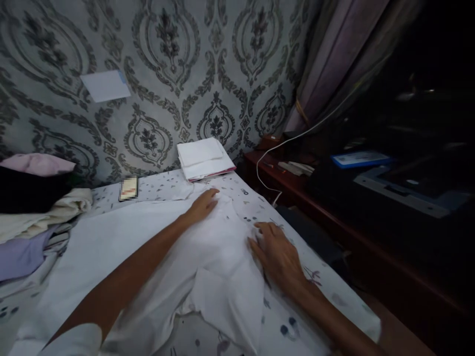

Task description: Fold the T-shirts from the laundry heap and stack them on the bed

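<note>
A white garment [222,247] lies spread and partly rumpled over the patterned bedsheet, its near edge folded and loose. My left hand [202,204] rests on its far part, fingers stretched to the right and pressing lightly on the cloth. At the garment's right edge is my right hand [279,252], thumb and fingers apart and slightly bent against the fabric. Neither hand shows a clear grip.
Folded white cloths [206,155] are stacked by the wall. A phone [128,189] lies left of them. Piled clothes [35,198] sit at far left. Beyond the bed's right edge stands a dark red table [256,160], with a white cable [297,134] hanging across.
</note>
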Demonstrator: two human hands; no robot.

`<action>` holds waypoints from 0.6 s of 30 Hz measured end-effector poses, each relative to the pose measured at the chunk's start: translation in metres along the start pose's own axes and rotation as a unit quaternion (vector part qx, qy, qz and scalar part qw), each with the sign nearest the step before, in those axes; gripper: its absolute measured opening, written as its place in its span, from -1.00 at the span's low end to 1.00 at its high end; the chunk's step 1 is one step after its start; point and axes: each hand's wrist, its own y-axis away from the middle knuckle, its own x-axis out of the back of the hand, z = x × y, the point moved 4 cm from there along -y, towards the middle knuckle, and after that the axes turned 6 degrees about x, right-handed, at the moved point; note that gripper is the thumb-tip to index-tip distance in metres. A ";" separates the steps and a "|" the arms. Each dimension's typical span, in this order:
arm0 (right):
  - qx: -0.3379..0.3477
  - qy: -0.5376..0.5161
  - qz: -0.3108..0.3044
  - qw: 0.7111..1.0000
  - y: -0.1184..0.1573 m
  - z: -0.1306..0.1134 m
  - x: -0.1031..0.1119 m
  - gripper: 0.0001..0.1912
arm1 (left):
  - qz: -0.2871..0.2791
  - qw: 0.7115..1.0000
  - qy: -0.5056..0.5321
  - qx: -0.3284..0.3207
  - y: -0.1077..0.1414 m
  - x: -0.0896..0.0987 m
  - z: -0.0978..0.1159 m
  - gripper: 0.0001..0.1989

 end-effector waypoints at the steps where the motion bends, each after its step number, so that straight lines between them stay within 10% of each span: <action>1: 0.048 -0.002 -0.001 0.999 -0.006 -0.010 -0.002 -0.79 | -0.006 1.000 -0.006 -0.010 0.015 0.000 -0.001 -0.59; 7: 0.289 -0.113 -0.151 0.939 -0.066 -0.085 -0.066 -0.66 | -0.050 0.996 -0.067 0.020 0.105 0.027 -0.040 -0.47; 13: 0.306 -0.069 -0.194 0.930 -0.149 -0.112 -0.140 -0.55 | -0.003 0.964 -0.212 0.163 0.188 0.119 -0.148 -0.50; 18: 0.278 -0.093 -0.154 0.944 -0.190 -0.102 -0.159 -0.59 | 0.084 0.915 -0.266 0.292 0.252 0.184 -0.233 -0.43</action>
